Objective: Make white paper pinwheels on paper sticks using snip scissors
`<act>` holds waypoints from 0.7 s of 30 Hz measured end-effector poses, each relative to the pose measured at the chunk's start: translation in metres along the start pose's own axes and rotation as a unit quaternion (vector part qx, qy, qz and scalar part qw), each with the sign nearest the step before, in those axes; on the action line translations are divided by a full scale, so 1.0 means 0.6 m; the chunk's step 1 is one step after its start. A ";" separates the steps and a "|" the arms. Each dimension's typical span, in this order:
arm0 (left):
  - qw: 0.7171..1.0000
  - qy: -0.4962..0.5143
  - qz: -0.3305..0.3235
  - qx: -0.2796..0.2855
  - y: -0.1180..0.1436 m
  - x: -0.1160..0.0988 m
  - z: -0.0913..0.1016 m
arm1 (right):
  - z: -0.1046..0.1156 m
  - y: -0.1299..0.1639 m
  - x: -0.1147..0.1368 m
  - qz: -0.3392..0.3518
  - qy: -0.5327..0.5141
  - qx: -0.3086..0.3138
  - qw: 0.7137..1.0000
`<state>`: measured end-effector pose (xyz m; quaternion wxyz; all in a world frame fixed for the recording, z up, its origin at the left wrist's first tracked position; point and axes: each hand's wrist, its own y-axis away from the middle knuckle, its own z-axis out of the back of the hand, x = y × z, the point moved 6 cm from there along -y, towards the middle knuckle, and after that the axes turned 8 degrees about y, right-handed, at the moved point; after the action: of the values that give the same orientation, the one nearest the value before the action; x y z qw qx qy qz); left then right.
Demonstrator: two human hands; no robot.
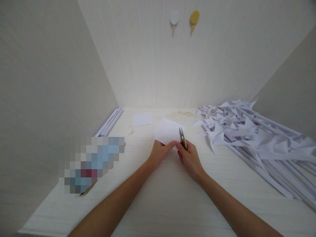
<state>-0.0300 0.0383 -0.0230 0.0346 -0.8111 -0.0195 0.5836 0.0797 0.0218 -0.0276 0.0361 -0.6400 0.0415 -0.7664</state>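
Note:
A sheet of white paper (166, 130) is in front of me at the middle of the table, with a pointed fold at its far edge. My left hand (159, 153) pinches its near edge, thumb on top. A pair of scissors (182, 137) rests in my right hand (190, 159), blades pointing away from me and slightly apart, close to the paper's right side. The thumb and finger of that same hand meet the paper's near corner beside my left thumb. The scissors' handles are mostly hidden by the fingers.
Many paper pinwheels (237, 121) on rolled paper sticks (276, 171) are heaped at the right. Paper rolls (110, 121) lie at the left wall, behind a blurred object (98, 163). A small white sheet (143, 119) lies farther back. Two hooks (194, 18) hang on the wall.

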 end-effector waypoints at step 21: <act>0.989 0.105 -0.002 -0.105 0.006 0.006 0.022 | -0.003 0.003 0.011 0.008 0.060 0.003 0.998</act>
<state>-0.0413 0.0356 -0.0309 -0.0479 -0.8670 -0.0789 0.4897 0.0769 0.0193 -0.0214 0.0416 -0.5926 0.0464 -0.8030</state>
